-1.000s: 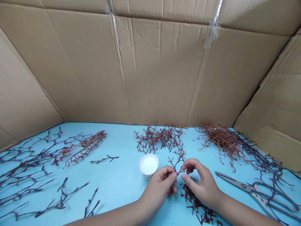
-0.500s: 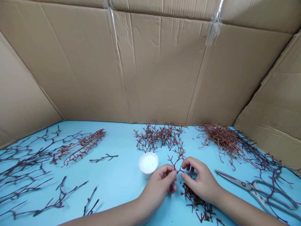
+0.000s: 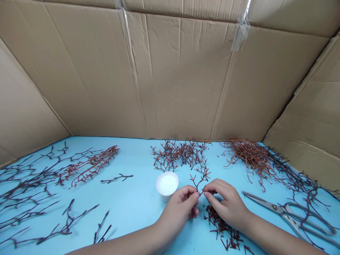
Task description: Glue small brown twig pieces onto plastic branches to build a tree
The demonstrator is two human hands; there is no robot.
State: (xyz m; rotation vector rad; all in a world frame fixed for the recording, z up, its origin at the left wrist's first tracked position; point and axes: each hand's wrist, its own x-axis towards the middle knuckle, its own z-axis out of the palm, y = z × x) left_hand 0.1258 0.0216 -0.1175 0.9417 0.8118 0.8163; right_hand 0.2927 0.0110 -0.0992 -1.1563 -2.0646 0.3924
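A small branched twig [image 3: 197, 183], dark brown with reddish tips, stands upright between my hands. My left hand [image 3: 178, 207] pinches its lower end between thumb and forefinger. With thumb and fingertips together, my right hand [image 3: 225, 202] grips a short side branch of the same twig, low on its right. Just left of the twig is a white paper cup [image 3: 167, 185] with white contents I cannot identify. Below my right hand lies a heap of short reddish-brown twig pieces [image 3: 222, 228], partly covered by the hand.
Metal scissors [image 3: 276, 209] lie at right. Behind the cup sits a cluster of small branched twigs [image 3: 180, 154]. Reddish and dark stems [image 3: 249, 156] are piled back right. Long dark branches [image 3: 34, 177] spread at left, with a single twig [image 3: 117, 178] nearer. Cardboard walls [image 3: 170, 78] surround the blue surface.
My right thumb and fingers have moved slightly left and closed onto the twig's side branch; they were apart before. My left hand keeps its pinch in the same place.
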